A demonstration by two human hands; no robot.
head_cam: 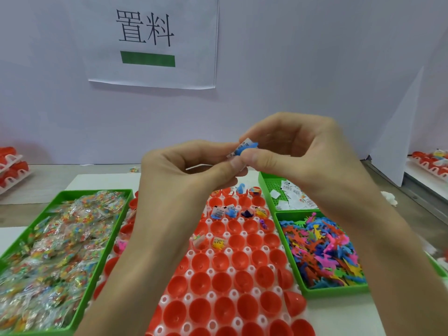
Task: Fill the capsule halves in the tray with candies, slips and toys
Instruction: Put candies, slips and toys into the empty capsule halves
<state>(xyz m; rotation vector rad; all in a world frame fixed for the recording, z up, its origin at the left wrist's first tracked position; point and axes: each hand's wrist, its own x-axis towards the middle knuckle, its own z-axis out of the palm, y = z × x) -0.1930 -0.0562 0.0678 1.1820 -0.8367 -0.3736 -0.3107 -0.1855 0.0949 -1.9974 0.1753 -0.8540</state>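
Much of the blue toy (245, 148) and the paper slip (246, 142) against it is covered by fingertips. Both are pinched between thumb and forefinger of the left hand (184, 170) and the right hand (303, 156), raised at the centre above the tray (165, 299). The tray's left side is hidden by the left forearm, and its near rows are cut off at 6 o'clock. Most of its red capsule halves (220, 282) are seen empty; a few far ones hold slips and toys, too small to make out. The candy bin (100, 263) at 8 o'clock is cut off by the frame. The slip bin (265, 187) at 3 o'clock is partly covered by the right hand, just beyond the toy bin (334, 291) at 4 o'clock. A printed sign (150, 40) is taped up at 11 o'clock.
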